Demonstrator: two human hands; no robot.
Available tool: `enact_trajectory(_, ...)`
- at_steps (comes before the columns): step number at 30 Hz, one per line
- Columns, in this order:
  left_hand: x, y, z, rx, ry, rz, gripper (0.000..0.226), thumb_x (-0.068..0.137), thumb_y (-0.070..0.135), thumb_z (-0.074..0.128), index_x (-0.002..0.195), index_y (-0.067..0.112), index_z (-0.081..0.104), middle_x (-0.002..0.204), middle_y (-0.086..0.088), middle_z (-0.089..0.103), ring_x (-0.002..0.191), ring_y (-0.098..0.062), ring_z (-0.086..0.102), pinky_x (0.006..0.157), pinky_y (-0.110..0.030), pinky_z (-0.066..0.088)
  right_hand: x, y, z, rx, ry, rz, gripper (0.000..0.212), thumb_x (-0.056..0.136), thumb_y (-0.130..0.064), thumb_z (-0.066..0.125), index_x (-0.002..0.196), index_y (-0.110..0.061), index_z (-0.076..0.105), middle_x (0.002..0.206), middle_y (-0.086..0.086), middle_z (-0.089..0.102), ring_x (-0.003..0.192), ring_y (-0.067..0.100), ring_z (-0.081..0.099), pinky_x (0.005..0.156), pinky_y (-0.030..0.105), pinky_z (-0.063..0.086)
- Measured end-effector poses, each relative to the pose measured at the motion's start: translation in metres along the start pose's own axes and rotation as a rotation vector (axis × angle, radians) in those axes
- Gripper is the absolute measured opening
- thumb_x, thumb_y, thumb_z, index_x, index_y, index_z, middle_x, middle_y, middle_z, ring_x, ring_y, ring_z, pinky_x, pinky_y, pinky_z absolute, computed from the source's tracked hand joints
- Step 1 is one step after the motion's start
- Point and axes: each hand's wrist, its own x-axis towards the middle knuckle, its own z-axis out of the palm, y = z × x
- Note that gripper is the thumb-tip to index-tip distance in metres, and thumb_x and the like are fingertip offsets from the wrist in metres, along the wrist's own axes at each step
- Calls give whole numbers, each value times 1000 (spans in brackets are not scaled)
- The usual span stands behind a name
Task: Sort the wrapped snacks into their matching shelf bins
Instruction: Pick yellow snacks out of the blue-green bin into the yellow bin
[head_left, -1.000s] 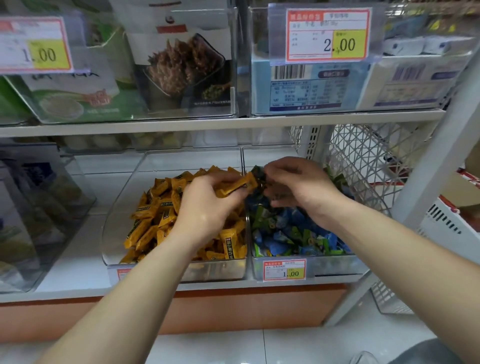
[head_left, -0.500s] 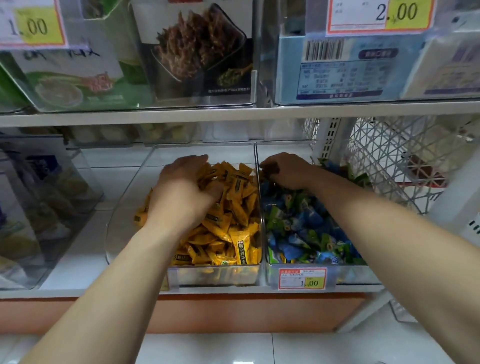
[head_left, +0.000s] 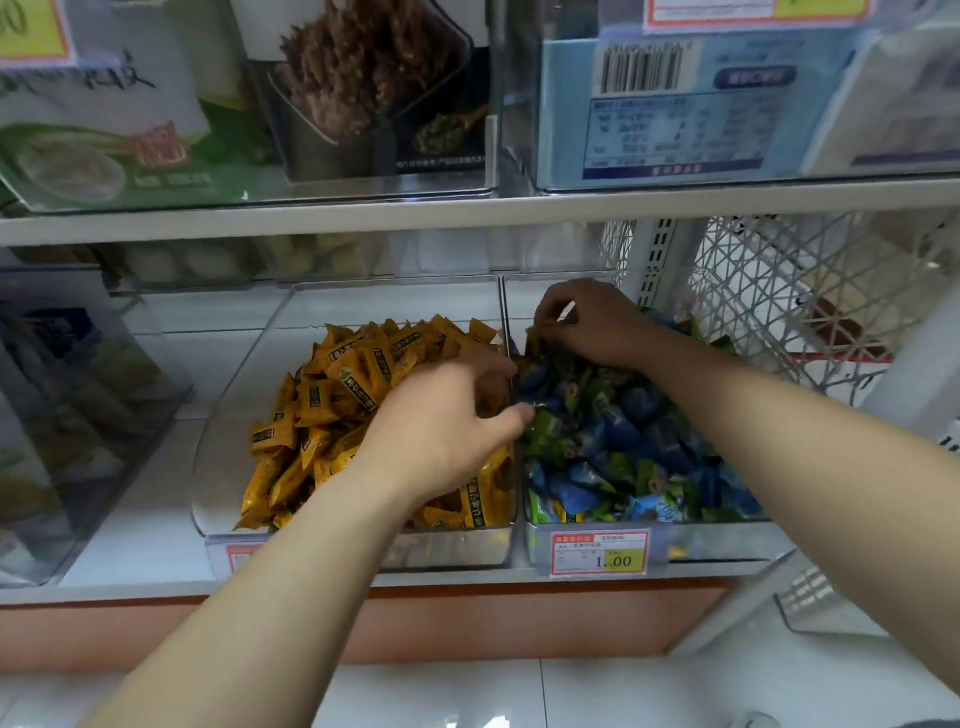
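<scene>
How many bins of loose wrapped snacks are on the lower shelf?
2. The yellow-snack bin sits on the left; the blue-and-green-snack bin stands directly to its right. The clear bin at far left holds larger packs; more may be hidden beyond the frame.

Left hand (head_left: 447, 421) hovers; right hand (head_left: 587, 322) pinches yellow snack (head_left: 535, 335).

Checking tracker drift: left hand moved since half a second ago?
Yes: the left hand went right, from over the yellow snacks to the divider between bins.

White shelf (head_left: 156, 545), yellow-snack bin (head_left: 234, 441) just beside blue-green-snack bin (head_left: 727, 540), another clear bin (head_left: 78, 415) left
</scene>
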Motion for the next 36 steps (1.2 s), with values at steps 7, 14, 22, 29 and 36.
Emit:
enact_trajectory(7,6,18,3,-67,198,65,62,85,61,62,140,36,46,126,9,64,114,-13,59,91,-33,51,-75,-38,-41,727,86,121,7,93,-7,65,92,-14,63,97,11,73,91,25,73,84,39,60)
enact_trajectory(14,16,23,13,-193,276,3,25,92,41,64,116,32,61,90,14,68,85,-10,64,65,-21,46,-61,-40,-40,705,44,54,12,94,-22,64,86,-24,74,87,-1,76,78,14,72,66,24,57)
enact_trajectory(22,22,-6,9,-260,377,-127,19,89,36,69,106,29,67,82,22,62,81,-2,61,62,-1,36,12,9,4,-198,-396,13,30,95,-18,61,123,-27,68,126,-1,66,111,18,60,92,31,45)
enact_trajectory(29,17,-17,3,-369,341,-151,19,88,37,71,104,37,61,89,26,62,86,10,58,65,3,38,24,19,-10,-316,-552,67,28,87,-19,72,115,-24,68,114,-3,65,86,11,57,79,28,42)
enact_trajectory(36,16,-19,2,-417,316,-147,20,87,34,72,106,33,65,95,21,66,91,6,60,72,-3,41,3,13,-33,-347,-678,92,35,77,-44,80,107,-25,74,94,-6,71,86,15,65,83,40,56)
